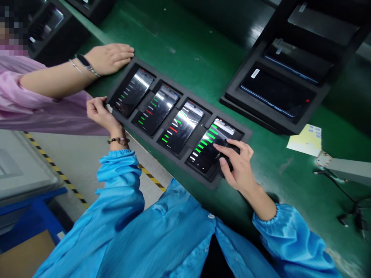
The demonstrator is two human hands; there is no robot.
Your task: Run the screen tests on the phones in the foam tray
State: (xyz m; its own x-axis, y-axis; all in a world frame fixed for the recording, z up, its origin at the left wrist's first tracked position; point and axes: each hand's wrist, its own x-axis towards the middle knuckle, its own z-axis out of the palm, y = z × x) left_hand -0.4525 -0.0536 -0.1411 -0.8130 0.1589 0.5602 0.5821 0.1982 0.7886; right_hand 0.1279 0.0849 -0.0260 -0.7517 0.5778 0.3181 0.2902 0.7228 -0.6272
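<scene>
A dark foam tray (185, 92) lies on the green tabletop with several smartphones in its cut-outs. Their lit screens show rows of green, white and some red text or bars. My left hand (101, 114) is closed on the tray's left end, by the corner nearest me. Over the rightmost phone (207, 144) is my right hand (239, 164), thumb and fingers apart, holding nothing. Its index fingertip is at that screen; whether it presses the glass I cannot tell. The neighbouring phone (182, 125) has one red row among green ones.
A co-worker's hand (111, 58) rests by the tray's far left end. At right stand stacked foam trays (232, 94) with dark phones. A yellow paper (305, 141), a grey metal arm (348, 168) and black cables (358, 216) are also at right. The table edge runs close to me.
</scene>
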